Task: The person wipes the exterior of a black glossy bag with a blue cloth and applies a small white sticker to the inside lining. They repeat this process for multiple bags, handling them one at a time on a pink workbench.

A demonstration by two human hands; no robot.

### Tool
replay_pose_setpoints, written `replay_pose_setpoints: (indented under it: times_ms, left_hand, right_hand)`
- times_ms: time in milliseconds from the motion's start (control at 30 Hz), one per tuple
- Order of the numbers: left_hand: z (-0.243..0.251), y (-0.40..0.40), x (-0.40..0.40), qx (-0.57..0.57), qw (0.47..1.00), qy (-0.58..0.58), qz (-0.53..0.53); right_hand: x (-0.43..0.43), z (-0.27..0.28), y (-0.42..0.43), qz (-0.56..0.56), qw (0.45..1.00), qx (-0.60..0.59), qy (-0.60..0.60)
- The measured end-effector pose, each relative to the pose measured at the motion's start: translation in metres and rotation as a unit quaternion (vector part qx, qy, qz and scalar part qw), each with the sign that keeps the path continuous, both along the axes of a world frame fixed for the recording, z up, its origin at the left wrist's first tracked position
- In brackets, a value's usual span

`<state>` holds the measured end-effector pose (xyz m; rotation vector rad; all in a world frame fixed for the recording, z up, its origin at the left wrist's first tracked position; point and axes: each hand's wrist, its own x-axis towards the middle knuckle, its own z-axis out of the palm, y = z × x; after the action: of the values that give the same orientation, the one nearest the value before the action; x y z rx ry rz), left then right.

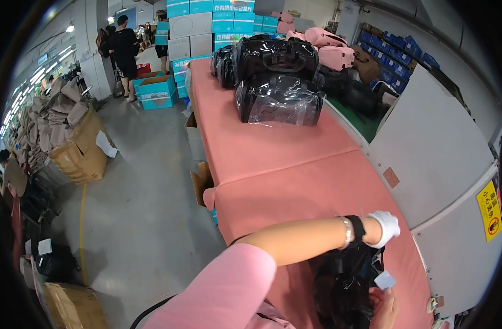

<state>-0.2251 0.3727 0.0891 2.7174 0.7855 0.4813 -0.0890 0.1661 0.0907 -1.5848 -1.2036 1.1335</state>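
Observation:
A black bag (343, 283) in shiny plastic lies on the pink-covered table (284, 205) in front of me, partly under my left forearm. My left hand (386, 229), in a white glove, is curled just beyond the bag's far right end. Its fingers face away, so whether it grips anything is hidden. A small pale card-like tag (385, 280) shows at the bag's right side. My bare right hand (384, 306) is beside the bag, with a fingertip at the tag's lower edge, seemingly pinching it.
Several wrapped black bags (280, 98) stand at the table's far end. A grey metal panel (432, 152) with a yellow warning sign (489, 211) borders the right side. Open cartons (201, 185) sit along the left edge. Across the aisle is a carton (82, 152) heaped with grey bags; people stand beyond.

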Motion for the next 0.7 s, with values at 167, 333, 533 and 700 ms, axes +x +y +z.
replay_pose_setpoints:
  times_ms: [167, 333, 533, 700]
  left_hand:
    - [-0.012, -0.008, 0.036, 0.091, 0.955, 0.275, -0.067]
    - [-0.062, -0.011, 0.086, 0.107, 0.9, 0.385, -0.175]
    - [-0.042, -0.042, 0.073, 0.12, 0.916, 0.381, -0.024]
    - [-0.06, -0.054, 0.066, 0.195, 0.851, 0.487, -0.02]
  right_hand:
    - [-0.01, 0.009, -0.015, 0.02, 0.999, -0.033, 0.003]
    - [-0.021, 0.02, -0.023, 0.078, 0.995, -0.063, -0.025]
    - [-0.033, 0.023, -0.034, 0.213, 0.973, -0.032, -0.079]
    - [-0.032, 0.009, -0.037, 0.213, 0.974, -0.049, -0.052]
